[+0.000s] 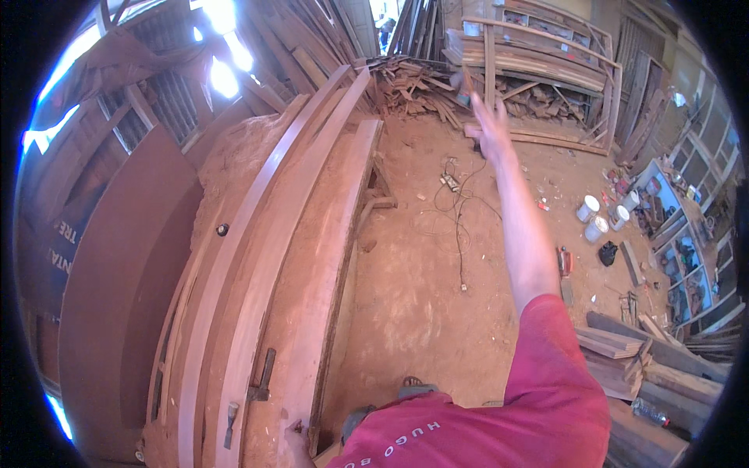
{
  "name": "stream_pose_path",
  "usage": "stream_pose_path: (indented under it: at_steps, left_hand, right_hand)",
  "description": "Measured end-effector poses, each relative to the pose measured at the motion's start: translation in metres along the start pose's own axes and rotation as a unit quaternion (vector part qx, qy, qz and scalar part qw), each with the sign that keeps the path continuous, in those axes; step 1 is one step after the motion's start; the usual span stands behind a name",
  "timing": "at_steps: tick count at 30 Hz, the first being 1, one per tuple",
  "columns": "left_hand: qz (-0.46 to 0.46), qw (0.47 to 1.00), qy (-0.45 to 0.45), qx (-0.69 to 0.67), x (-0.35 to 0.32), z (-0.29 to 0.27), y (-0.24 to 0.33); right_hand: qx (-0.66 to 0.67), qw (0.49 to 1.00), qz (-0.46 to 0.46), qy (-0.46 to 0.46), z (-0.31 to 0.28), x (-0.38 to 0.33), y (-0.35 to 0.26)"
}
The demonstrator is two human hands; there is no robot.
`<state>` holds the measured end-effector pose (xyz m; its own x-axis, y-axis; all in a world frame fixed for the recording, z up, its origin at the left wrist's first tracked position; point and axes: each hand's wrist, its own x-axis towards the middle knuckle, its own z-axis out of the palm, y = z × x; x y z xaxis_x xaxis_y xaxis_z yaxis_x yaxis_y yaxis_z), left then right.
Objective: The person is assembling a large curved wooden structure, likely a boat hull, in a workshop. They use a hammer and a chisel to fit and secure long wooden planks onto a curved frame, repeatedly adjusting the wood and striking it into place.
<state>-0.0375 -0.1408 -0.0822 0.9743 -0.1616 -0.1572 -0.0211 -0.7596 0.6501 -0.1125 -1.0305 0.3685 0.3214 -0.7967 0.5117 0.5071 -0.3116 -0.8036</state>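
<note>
Head view: right hand (pixel 490 129) raised, arm outstretched, fingers spread, blurred; left hand (pixel 295 444) on long plank (pixel 312 257), fingers unclear.

Long reddish-brown planks (pixel 265 257) are stacked lengthwise on a bench, running from 6 toward 12 o'clock, sawdust-coated, with a dark metal clamp (pixel 261 378) seen at 7 o'clock.

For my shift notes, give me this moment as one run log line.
right hand: raised, stretched forward, empty, blurred | left hand: out of view | long planks: stacked on the bench | floor: white buckets, cable
</note>
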Motion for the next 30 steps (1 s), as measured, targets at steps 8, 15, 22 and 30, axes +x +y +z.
stream_pose_path:
  at_steps: [8,15,22,30]
  left_hand:
    - [0.062,0.991,-0.105,0.047,-0.015,0.081,0.064]
    - [0.009,0.933,-0.337,0.124,0.009,0.159,0.102]
    - [-0.133,0.893,-0.398,-0.164,0.135,0.271,0.22]
    - [-0.114,0.573,-0.404,-0.704,0.403,0.382,0.671]
  right_hand:
    - [-0.139,0.988,0.036,-0.059,-0.025,-0.161,0.11]
    - [-0.438,0.632,0.512,-0.383,-0.218,-0.639,0.191]
    - [-0.478,0.523,0.705,-0.04,-0.352,-0.671,0.132]
    - [-0.496,0.701,0.507,0.074,-0.32,-0.459,0.23]
